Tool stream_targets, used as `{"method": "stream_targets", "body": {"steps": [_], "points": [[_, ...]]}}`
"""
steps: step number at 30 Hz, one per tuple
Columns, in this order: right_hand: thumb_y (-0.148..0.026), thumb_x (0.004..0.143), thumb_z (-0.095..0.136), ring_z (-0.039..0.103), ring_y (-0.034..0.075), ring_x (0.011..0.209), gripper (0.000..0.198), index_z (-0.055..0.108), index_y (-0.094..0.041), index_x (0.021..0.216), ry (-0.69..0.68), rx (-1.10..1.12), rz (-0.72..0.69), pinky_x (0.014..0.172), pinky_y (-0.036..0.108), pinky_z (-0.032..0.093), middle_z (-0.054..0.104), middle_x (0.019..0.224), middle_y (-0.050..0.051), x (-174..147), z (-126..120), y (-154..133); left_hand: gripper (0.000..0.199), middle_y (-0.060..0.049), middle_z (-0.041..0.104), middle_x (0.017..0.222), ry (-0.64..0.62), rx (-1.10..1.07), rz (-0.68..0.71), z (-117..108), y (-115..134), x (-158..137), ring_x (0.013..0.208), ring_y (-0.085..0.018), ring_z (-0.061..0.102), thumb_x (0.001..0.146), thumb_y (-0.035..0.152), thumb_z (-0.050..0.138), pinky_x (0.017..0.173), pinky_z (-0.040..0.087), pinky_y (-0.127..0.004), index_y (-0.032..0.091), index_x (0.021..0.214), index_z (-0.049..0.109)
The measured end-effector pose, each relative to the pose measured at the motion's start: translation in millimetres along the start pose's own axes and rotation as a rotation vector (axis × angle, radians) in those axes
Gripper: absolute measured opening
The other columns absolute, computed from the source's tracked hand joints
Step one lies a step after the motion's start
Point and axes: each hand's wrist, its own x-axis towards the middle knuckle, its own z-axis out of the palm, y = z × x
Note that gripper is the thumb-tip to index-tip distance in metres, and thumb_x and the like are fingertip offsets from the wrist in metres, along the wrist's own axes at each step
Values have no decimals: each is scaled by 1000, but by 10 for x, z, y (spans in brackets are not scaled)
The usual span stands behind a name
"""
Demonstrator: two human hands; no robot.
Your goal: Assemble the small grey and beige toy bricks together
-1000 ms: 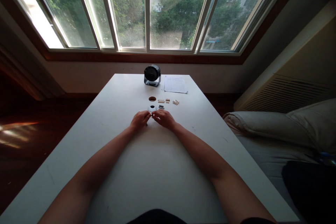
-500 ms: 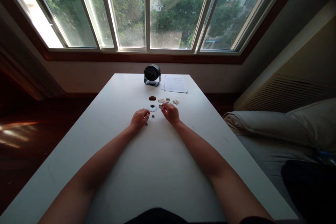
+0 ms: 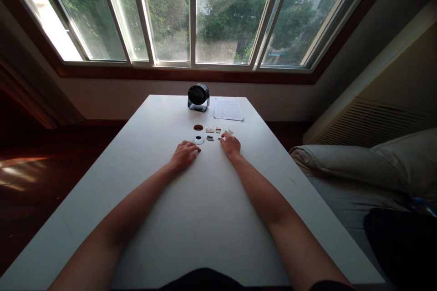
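Observation:
My left hand (image 3: 184,154) rests on the white table, its fingers closed at a small dark piece (image 3: 200,150). Further right, my right hand (image 3: 231,145) has thumb and fingers pinched at another small greyish piece (image 3: 219,138), whose kind is too small to make out. Between the hands lies a cluster of small dark pieces (image 3: 210,138) in short rows. Just beyond my right fingertips is a loose group of small whitish pieces (image 3: 229,131), partly covered by the hand. A silvery ring-shaped cover (image 3: 198,140) lies beyond my left fingers.
Small tan pieces (image 3: 209,130) stand in rows near the round hole (image 3: 198,127) in the white table (image 3: 205,218). A black round device on a stand (image 3: 198,96) and a printed sheet (image 3: 228,109) are at the far end, below the window. A cushioned seat (image 3: 341,191) is at right.
My right hand has moved right, off the dark cluster and toward the whitish pieces. My left hand has shifted slightly right, onto the dark piece that lay apart.

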Motion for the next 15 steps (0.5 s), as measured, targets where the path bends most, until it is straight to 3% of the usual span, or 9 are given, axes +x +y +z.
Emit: {"method": "stream_targets", "body": {"steps": [8, 15], "points": [[-29, 92, 56, 64, 24, 91, 15, 66, -24, 102, -28, -7, 34, 75, 31, 44, 70, 96, 8, -10, -20, -9, 15, -4, 68, 112, -6, -7, 26, -27, 38, -7, 116, -25, 50, 87, 24, 58, 101, 41, -43, 25, 95, 71], [-29, 92, 56, 63, 19, 85, 14, 67, -24, 98, -9, 72, -116, 74, 28, 42, 70, 92, 4, -62, 5, -72, 14, -5, 68, 108, -12, -15, 36, -33, 41, -4, 114, -25, 51, 86, 24, 59, 100, 42, -43, 25, 93, 71]]}}
